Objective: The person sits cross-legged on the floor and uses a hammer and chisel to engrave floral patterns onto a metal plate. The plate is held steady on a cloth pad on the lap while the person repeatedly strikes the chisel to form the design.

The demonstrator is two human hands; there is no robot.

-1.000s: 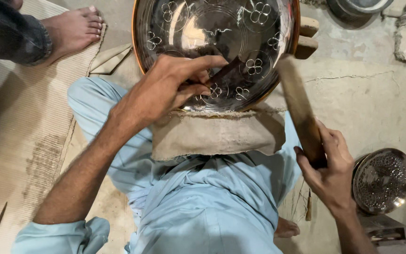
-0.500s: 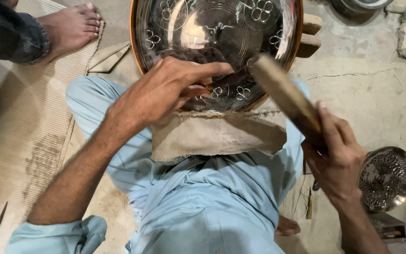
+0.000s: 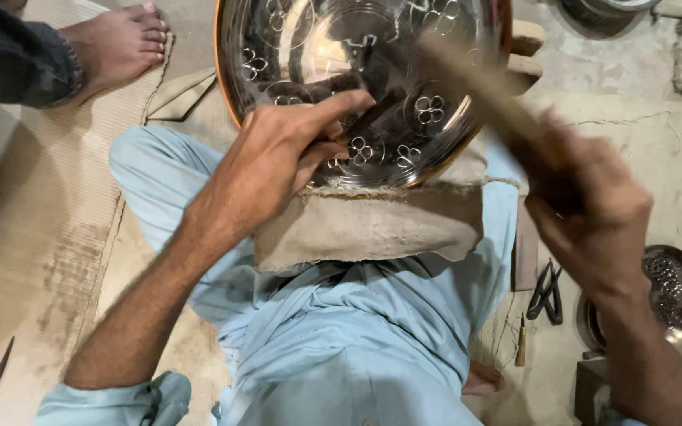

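Steel bowl (image 3: 372, 71) overhangs cloth pad (image 3: 372, 225); left hand (image 3: 278, 158) steadies rim.

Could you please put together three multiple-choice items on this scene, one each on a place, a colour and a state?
1. Where does the folded beige cloth pad lie?
A. under the near rim of the large shiny engraved metal bowl
B. beside the bare foot
C. inside the bowl

2. What colour are the person's clothes?
A. red
B. light blue
C. black

3. What does the left hand do?
A. lies flat on the floor
B. holds scissors
C. pinches a small dark punch tool against the bowl

Answers: 1 A, the bowl's edge rests on the pad; 2 B, trousers and sleeve are pale blue; 3 C, fingers close on the tool at the engraved flowers.
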